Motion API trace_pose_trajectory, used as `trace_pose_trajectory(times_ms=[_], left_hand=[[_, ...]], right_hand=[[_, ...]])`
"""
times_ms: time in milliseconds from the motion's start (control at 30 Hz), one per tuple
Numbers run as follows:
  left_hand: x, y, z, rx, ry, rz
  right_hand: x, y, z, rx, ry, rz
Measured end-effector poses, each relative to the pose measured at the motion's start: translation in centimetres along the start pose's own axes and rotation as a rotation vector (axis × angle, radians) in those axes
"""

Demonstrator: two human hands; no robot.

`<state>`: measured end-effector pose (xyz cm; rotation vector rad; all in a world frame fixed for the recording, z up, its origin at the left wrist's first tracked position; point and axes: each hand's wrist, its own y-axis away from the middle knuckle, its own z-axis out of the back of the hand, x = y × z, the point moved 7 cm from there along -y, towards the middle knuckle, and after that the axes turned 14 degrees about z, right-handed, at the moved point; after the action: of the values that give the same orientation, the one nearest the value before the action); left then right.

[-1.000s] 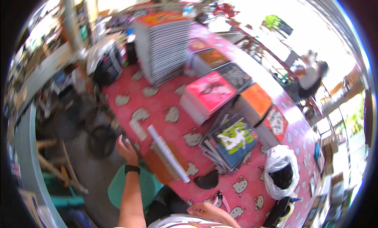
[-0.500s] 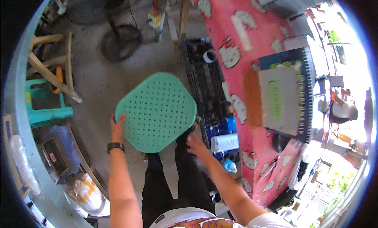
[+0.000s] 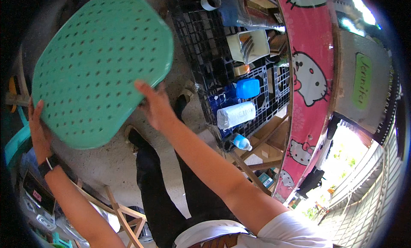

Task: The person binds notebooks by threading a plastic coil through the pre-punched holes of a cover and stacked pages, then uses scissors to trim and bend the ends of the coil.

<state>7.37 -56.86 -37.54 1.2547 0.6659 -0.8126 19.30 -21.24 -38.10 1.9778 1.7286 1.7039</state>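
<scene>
A large green plastic panel (image 3: 102, 68) with rounded corners and rows of small holes is held up in front of me, tilted. Its sides and whatever lies beneath it are hidden, so I cannot tell its exact kind. My left hand (image 3: 40, 134) grips the near left edge, wearing a dark wristband (image 3: 48, 164). At the near right edge my right hand (image 3: 156, 104) holds on, thumb on top and fingers curled under the rim.
To the right, a black crate-like rack (image 3: 201, 47) holds a white tray (image 3: 248, 46), a blue container (image 3: 248, 89), a white package (image 3: 236, 115) and a bottle (image 3: 242, 142). Beside it stands a table with a pink patterned cover (image 3: 308, 77). Wooden legs (image 3: 122, 211) stand at lower left.
The green panel has moved up and left and come closer. My right hand, apart from it before, now grips its edge. My view has turned and shows more of the rack.
</scene>
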Motion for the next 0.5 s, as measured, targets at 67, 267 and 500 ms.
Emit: trace_pose_trajectory(times_ms=[67,267,500], left_hand=[[1.0,-0.3,1.0,-0.019,-0.103,-0.091],[3.7,1.5,5.4,-0.554,-0.320,-0.019],[4.6,-0.4,10.4,-0.465,-0.729,-0.162]], right_hand=[[-3.4,-0.6,3.0,0.311,0.231,0.029],[2.5,-6.2,19.6,0.053,0.831,0.140],[18.3,-14.4,39.3,-0.503,0.703,0.262]])
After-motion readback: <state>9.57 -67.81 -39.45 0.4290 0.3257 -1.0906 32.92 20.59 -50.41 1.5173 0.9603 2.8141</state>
